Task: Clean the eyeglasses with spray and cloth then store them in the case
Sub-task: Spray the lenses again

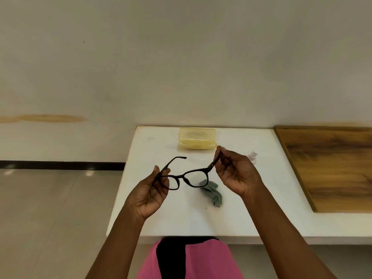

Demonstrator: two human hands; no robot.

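The left hand (153, 190) and right hand (231, 170) each pinch one end of the glasses (184, 176), held open above the table (153, 218) for inspection, with the cloth (213, 193) at 5 o'clock and the closed case (197, 138) at 12 o'clock.

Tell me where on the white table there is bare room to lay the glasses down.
Bare patches on the white table: its left strip, from the yellow case down to the near edge, and the near right corner below the wooden board. It is crowded mid-table, around the grey cloth and the spray bottle.
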